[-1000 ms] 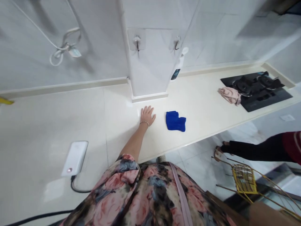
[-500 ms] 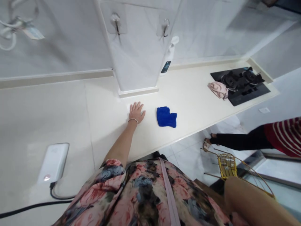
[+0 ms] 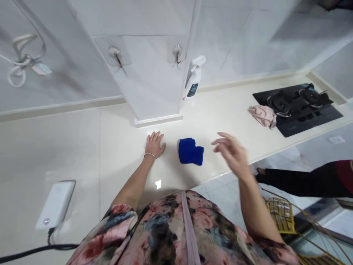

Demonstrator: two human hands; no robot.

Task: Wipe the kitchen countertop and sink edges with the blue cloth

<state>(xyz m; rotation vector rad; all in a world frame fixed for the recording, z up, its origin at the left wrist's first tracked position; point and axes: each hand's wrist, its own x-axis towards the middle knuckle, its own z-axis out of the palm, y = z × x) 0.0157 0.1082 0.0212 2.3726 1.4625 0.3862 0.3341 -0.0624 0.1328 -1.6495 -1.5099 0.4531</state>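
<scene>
My left hand [image 3: 154,144] lies flat on the cream countertop [image 3: 116,147], fingers spread, holding nothing. A folded blue cloth [image 3: 190,151] sits on the counter just to its right. My right hand [image 3: 231,152] hovers in the air to the right of the cloth, fingers apart and slightly curled, empty. It does not touch the cloth.
A white spray bottle [image 3: 193,78] stands by the tiled pillar with two wall hooks. A pink cloth [image 3: 263,115] lies next to the black gas hob [image 3: 299,108]. A white power bank [image 3: 56,204] with a black cable lies at the left. Another person's leg [image 3: 298,178] and a yellow wire rack [image 3: 281,215] are at right.
My right arm has risen into view and the hand now hovers right of the blue cloth. The left hand has stayed flat on the counter. The view has shifted.
</scene>
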